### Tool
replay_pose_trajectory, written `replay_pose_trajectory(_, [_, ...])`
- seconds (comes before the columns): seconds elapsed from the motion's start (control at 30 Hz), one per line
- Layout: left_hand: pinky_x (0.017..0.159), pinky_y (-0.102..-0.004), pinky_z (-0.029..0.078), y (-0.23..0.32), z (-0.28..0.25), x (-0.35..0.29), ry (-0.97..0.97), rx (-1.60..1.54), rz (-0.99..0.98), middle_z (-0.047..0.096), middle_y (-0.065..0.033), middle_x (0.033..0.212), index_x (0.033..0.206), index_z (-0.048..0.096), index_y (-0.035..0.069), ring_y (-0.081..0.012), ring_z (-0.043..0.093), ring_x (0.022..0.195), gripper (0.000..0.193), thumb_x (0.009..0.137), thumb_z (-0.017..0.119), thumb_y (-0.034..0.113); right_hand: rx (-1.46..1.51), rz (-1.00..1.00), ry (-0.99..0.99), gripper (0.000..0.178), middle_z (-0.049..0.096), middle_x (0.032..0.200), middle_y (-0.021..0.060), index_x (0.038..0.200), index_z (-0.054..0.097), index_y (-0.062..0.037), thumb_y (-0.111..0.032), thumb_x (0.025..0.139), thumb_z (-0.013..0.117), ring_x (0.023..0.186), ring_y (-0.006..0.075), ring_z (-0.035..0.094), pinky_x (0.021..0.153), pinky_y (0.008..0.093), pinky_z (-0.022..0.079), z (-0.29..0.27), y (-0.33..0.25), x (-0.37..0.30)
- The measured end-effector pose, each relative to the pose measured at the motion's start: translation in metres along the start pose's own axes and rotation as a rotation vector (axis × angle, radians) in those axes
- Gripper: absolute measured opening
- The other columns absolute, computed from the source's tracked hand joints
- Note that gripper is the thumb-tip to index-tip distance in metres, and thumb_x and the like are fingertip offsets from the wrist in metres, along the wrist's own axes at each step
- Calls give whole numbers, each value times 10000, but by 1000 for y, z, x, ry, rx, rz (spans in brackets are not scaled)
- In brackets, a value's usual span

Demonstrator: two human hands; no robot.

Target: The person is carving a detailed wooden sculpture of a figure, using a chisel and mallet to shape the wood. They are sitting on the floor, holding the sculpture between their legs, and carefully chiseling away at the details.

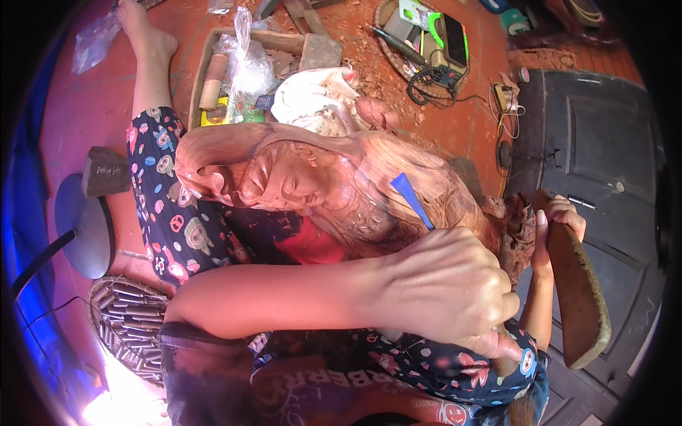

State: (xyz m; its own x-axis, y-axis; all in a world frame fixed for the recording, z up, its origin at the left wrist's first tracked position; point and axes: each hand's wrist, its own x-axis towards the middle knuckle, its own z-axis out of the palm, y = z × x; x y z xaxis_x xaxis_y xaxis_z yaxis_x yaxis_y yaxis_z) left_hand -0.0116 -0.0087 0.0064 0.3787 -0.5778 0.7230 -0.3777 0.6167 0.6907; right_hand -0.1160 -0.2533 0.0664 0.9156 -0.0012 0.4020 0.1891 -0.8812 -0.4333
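Observation:
A carved reddish-brown wooden statue [298, 177] with a face and draped folds lies across my lap. My left hand [455, 284] is closed in a fist around a chisel, whose flared blade [406, 192] looks blue and rests against or just over the statue's draped part. Most of the chisel's handle is hidden in my fist; a brownish end shows below the thumb. On the right, my right hand [561, 216] grips a long flat wooden mallet [582, 305] by its narrower upper end, apart from the chisel.
A basket of several carving tools [131, 323] sits at left, near a round black stand [85, 227] and wooden block [106, 172]. Beyond the statue are a wooden tray [195, 99], white cloth [312, 96], and a basket with a phone [455, 42] and corded tool. A dark panelled door [604, 135] lies at right.

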Motion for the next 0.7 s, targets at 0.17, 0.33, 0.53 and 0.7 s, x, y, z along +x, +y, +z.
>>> replay_pose_trajectory(0.17, [408,-354,401,-4,-10,-3,-25,80,-70,457,-32,557,600,482,93,-223,538,488,472,784,704,467,-4,-19,-18,327,543,802,77,947,451,-64,140,750,613,763,198,523,878,429,437,2,-4,4])
replay_pose_trajectory(0.33, [399,-369,387,-9,-15,-5,-2,69,-103,453,-34,548,600,488,93,-231,544,489,466,786,708,460,-20,-53,-80,320,553,809,83,939,458,-58,141,747,618,767,206,531,849,441,446,-1,-2,5])
replay_pose_trajectory(0.53, [401,-383,392,-3,-12,1,-95,49,-134,487,-48,544,614,527,85,-256,561,493,453,800,692,464,19,-49,-47,317,550,795,82,934,460,-48,139,739,625,762,212,525,844,441,441,0,-6,6])
replay_pose_trajectory(0.7, [404,-387,397,-6,-13,-4,-80,104,-180,499,-59,539,631,559,78,-279,559,480,453,823,666,474,16,-91,-69,315,548,783,85,929,461,-47,133,733,630,740,210,516,816,443,445,3,-1,7])
